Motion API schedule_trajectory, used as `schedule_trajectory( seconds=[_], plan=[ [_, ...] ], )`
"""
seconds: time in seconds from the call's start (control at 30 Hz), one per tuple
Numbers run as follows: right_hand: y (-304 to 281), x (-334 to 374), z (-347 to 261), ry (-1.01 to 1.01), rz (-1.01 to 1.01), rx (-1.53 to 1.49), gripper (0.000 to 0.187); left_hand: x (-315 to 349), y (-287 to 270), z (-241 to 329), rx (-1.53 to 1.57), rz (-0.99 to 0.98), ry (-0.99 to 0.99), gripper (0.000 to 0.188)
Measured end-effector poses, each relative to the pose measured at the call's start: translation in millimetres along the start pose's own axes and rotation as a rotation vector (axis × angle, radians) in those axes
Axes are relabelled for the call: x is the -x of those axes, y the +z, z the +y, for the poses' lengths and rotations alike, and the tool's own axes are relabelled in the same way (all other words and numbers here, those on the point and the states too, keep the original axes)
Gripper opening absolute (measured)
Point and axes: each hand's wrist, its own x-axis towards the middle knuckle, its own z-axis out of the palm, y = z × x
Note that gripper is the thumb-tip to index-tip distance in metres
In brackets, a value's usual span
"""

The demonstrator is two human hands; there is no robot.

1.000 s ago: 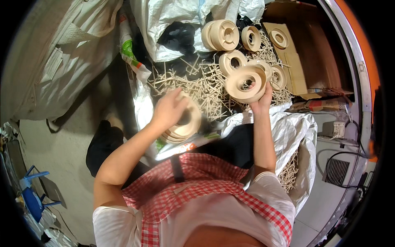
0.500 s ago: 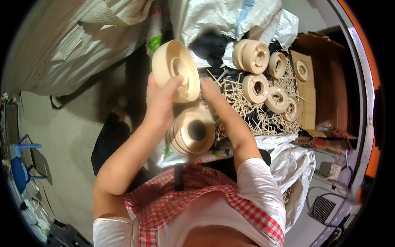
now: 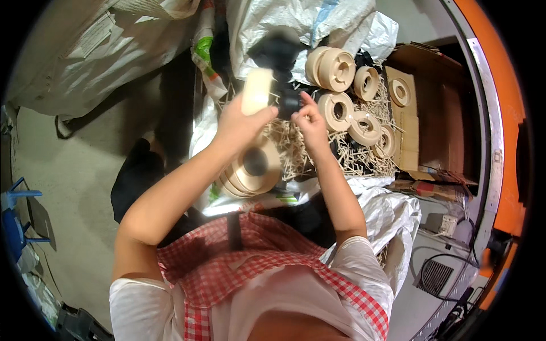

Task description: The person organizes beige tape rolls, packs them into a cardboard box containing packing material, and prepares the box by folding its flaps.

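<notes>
My left hand [image 3: 238,120] grips a cream round plastic part [image 3: 257,90], turned on edge, with the thumb along its lower side. Close to its right side is a black cylindrical part [image 3: 289,104], and my right hand [image 3: 311,124] has its fingers closed at that part's right end. Whether the two parts touch is blurred. Below my left hand, a stack of wide cream rings [image 3: 268,175] sits near my apron, with a dark round opening in the top one.
Several cream ring parts [image 3: 335,112] lie right of my hands on a heap of thin cream sticks [image 3: 355,153] and black pieces. A white sack [image 3: 273,17] lies behind. An open cardboard box [image 3: 438,108] stands at the right, a blue stool [image 3: 14,227] far left.
The cream part has turned edge-on in my left hand. My right hand has come out from behind it, moving right, with the black part now showing. The whole view has shifted slightly.
</notes>
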Motion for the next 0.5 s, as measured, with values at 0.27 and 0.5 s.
schedule_trajectory(
  seconds=[0.27,0.5],
  plan=[
    [-31.8,50.1,-42.3,-0.809,-0.413,0.542,0.028,7.6,11.6,-12.1,0.16,-0.446,-0.417,0.037],
    [-10.1,54.5,-48.8,0.599,-0.098,-0.31,0.065,15.8,20.5,-22.5,-0.062,-0.387,-0.128,0.044]
  ],
)
